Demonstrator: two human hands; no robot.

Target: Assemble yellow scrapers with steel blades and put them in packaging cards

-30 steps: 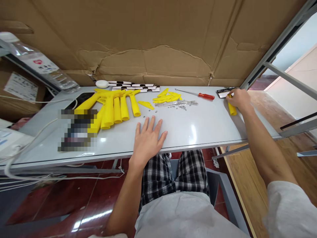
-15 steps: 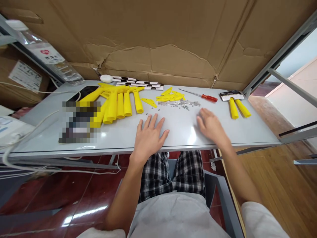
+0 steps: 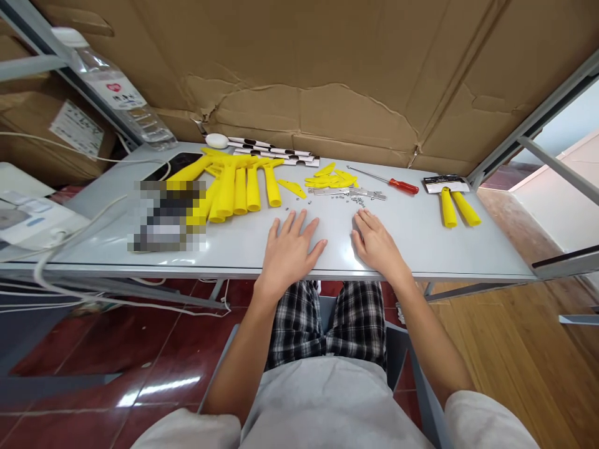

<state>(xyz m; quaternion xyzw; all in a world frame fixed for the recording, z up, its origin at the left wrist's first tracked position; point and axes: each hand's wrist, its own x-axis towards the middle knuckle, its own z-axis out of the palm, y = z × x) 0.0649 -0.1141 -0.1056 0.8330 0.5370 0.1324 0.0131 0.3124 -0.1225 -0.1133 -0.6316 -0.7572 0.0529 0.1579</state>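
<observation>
My left hand (image 3: 291, 249) lies palm down on the grey table (image 3: 234, 246), fingers spread, holding nothing. Flat on the table to its right is my right hand (image 3: 374, 242), fingers stretched out and also without anything in it. Just beyond my right fingertips are small loose screws (image 3: 359, 202) and thin metal strips (image 3: 349, 191). A pile of flat yellow plastic pieces (image 3: 331, 179) lies behind the strips, with a single yellow piece (image 3: 292, 188) to the left. Several yellow plastic handles (image 3: 228, 187) are grouped left of my left hand. A screwdriver with a red handle (image 3: 403, 186) rests at the back right.
Two yellow handles with a card (image 3: 450, 209) lie at the right end. Black-and-white strips (image 3: 276, 151) and a white rounded object (image 3: 217, 141) sit against the cardboard (image 3: 304, 62). A water bottle (image 3: 119, 93) leans at the left, near white cables (image 3: 44, 259).
My right hand has moved left and come down flat on the table, nearer my left hand. The left hand stays spread on the table. The camera view has shifted slightly.
</observation>
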